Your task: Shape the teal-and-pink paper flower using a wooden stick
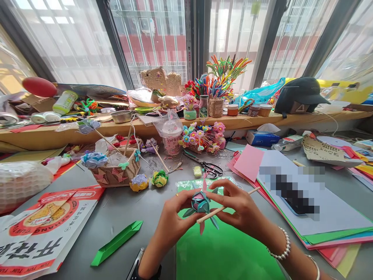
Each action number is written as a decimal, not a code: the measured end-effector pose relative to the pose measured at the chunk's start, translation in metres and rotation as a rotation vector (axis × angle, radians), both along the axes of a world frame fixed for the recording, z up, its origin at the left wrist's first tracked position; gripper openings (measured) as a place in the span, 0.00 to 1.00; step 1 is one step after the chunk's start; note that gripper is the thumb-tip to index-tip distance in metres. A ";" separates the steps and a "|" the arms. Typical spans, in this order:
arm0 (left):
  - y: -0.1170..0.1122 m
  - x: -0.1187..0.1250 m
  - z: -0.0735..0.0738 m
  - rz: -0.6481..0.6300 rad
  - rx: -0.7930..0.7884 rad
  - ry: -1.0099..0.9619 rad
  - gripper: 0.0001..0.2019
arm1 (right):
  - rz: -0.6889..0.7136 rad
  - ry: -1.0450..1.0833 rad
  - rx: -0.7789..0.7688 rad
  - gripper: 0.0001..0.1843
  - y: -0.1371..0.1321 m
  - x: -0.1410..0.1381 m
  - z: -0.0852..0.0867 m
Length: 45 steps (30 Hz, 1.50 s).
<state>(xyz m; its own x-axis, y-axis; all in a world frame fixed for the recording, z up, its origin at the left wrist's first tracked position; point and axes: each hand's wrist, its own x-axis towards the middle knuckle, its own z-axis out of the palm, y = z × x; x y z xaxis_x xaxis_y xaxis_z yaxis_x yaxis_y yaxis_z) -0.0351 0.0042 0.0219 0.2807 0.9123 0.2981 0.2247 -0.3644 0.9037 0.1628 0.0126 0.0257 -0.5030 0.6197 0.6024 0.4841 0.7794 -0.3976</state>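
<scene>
— From my remote view, leftmost?
— Left hand (176,213): grip narrowed, pinching the folded-paper flower (200,202) above the green sheet (230,251).
— Handling?
— Probably light, crisp, easily crushed; I'd hold its base.
— Next?
— Wooden stick (211,214), then right hand (242,206): grip closed around the stick, beside the flower.

On the ledge (43,136) below the windows (151,42), we locate a dark cap (300,93) and, well to its left, a bowl (121,116). On the worktop (122,208), we find a cup (171,143), a tissue box (262,138) and, near left, a printed bag (43,229).
</scene>
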 end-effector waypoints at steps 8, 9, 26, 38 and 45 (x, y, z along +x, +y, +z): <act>0.000 0.005 -0.012 0.200 0.279 0.185 0.17 | -0.073 0.191 -0.051 0.10 -0.001 -0.004 -0.001; 0.000 0.005 -0.014 0.209 0.322 0.211 0.18 | -0.087 0.200 -0.050 0.09 -0.002 -0.005 -0.002; -0.005 0.013 -0.017 0.190 0.566 0.342 0.19 | -0.097 0.142 0.047 0.06 -0.004 -0.015 -0.013; -0.004 0.013 -0.023 0.211 0.535 0.375 0.19 | -0.077 0.206 -0.157 0.07 -0.008 -0.014 -0.003; -0.003 0.014 -0.017 0.131 0.257 0.195 0.16 | -0.141 0.279 -0.335 0.07 0.002 -0.004 0.001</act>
<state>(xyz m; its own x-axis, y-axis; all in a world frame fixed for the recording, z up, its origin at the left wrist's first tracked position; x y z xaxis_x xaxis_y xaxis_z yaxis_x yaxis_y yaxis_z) -0.0212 0.0008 0.0050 0.2407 0.8465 0.4749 0.4439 -0.5311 0.7217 0.1587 0.0144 0.0263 -0.2467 0.8543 0.4575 0.4151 0.5197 -0.7467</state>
